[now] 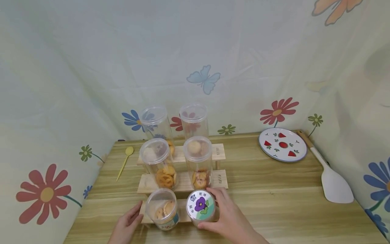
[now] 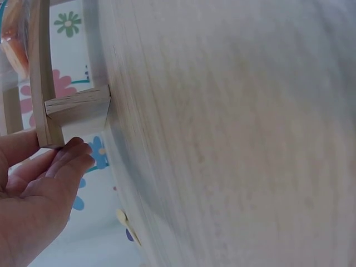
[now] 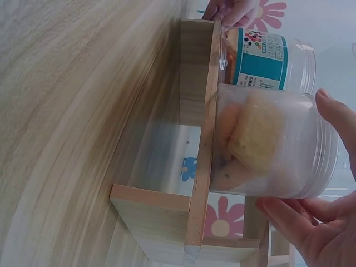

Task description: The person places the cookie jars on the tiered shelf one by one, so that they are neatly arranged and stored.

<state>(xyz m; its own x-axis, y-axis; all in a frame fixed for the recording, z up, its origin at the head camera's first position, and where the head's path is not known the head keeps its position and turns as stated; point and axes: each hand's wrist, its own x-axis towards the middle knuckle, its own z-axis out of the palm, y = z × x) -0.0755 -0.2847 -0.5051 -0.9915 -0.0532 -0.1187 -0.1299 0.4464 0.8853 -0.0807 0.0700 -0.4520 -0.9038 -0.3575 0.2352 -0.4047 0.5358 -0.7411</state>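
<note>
A three-tier wooden step rack (image 1: 217, 179) stands on the table with plastic jars on its tiers. At its lowest tier, my left hand (image 1: 126, 223) pinches the board's left end (image 2: 51, 136), thumb on one face and fingers on the other. My right hand (image 1: 230, 215) holds a clear plastic jar (image 3: 256, 139) near its lid, thumb and fingers on opposite sides. This jar has cookies inside and a lid (image 1: 200, 205) printed with a purple flower, and its base is at the lowest board. Beside it on the left stands an open cookie jar (image 1: 163, 210) with a teal label (image 3: 261, 61).
Taller lidded jars with snacks (image 1: 159, 166) (image 1: 198, 166) fill the middle tier, with two more (image 1: 156, 123) (image 1: 195, 122) behind. A yellow spoon (image 1: 125, 161) lies left. A patterned plate (image 1: 281, 145) and a white spatula (image 1: 335, 184) lie right, before a printed curtain (image 1: 243, 67).
</note>
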